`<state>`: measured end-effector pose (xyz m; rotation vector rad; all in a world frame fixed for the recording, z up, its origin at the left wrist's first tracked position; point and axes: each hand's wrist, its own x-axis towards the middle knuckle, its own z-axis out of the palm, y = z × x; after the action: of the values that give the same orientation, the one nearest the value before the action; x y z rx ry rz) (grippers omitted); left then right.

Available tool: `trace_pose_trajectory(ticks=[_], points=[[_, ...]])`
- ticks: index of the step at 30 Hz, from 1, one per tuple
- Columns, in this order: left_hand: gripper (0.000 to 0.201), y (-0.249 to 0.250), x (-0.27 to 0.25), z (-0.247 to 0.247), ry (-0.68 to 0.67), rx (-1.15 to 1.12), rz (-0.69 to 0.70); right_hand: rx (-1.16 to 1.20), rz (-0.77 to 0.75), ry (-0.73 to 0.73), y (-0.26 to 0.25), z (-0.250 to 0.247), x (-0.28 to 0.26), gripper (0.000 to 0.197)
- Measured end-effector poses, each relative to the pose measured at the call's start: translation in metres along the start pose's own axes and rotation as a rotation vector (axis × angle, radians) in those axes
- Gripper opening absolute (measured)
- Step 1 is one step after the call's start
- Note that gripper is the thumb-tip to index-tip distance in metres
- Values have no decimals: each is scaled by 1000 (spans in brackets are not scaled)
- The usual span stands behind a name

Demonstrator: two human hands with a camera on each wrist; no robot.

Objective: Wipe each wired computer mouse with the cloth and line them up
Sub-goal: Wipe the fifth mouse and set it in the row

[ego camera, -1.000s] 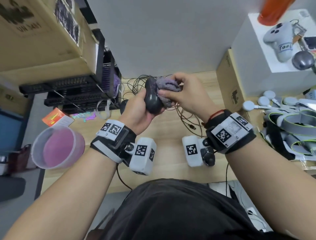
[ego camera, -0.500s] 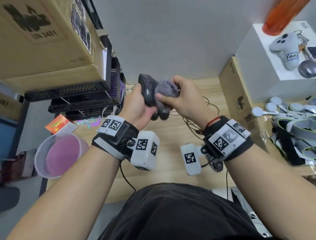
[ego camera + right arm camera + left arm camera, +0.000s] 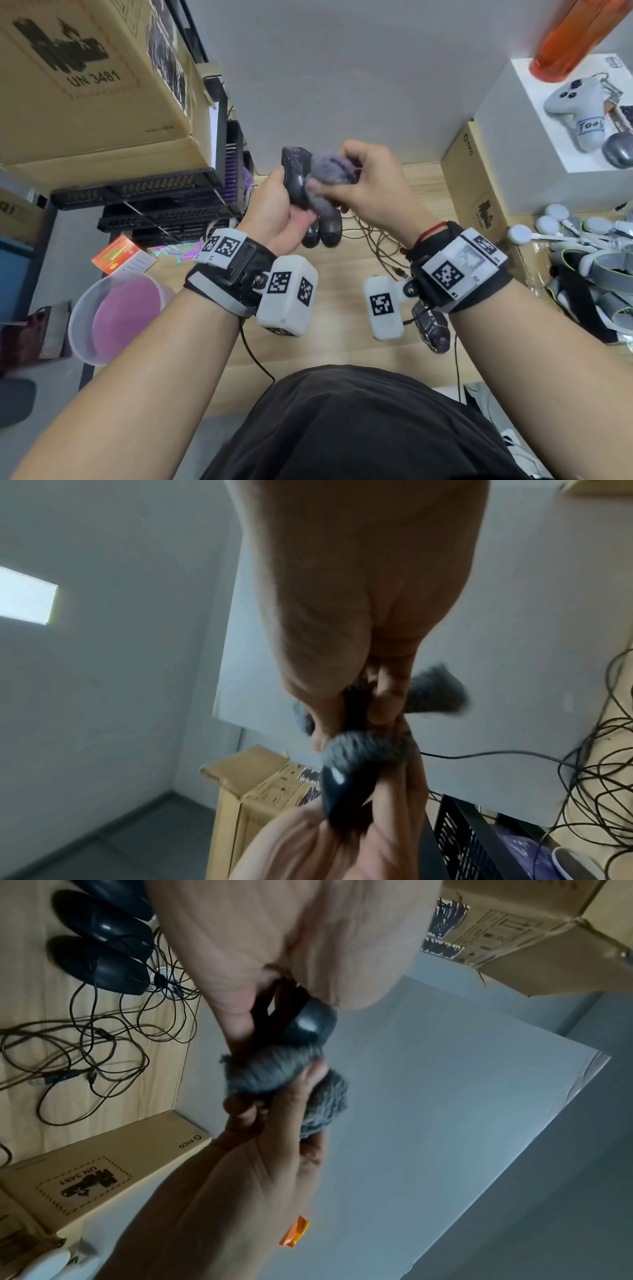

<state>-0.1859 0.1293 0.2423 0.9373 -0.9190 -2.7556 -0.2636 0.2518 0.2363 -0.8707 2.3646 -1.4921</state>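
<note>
Wooden table [image 3: 342, 342] carries black mice [image 3: 99, 961], tangled cables [image 3: 85, 1042], boxes [image 3: 95, 1172]

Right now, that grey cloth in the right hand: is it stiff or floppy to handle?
Probably floppy: the cloth bunches into a wad where the right hand grips it against the mouse. Its fuzzy surface suggests it is soft, light and grippy rather than slippery.
</note>
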Motion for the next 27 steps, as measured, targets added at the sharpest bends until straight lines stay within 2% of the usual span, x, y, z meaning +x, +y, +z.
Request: trace_pose_trajectory(ticks=[2,5,10,13,16,18,23,27], points=[[41,0,-2,0,-23,-14,-15,42,61,67,7,-9,7,42],[38,-1,-3,-1,-46,-1,-22,4,87,51,12,-12,7,35],[46,-1,1,-3,-65,36,-37,-76,-99,-32,10,-7,-6,38],[44,-2,-1,-1,-41,116,-45,-19,18,49,14,-13,3,42],[39,-4,-4,0,-6,202,-37,-38,110,149,17,-19,12,33],[38,-5,-5,-1,0,235,-39,-51,115,184,14,-18,11,31],[36,-4,-5,0,6,280,-21,-64,-9,36,5,-8,-4,35],[40,-12,-15,4,4,252,-43,-82,98,210,8,-17,9,34]])
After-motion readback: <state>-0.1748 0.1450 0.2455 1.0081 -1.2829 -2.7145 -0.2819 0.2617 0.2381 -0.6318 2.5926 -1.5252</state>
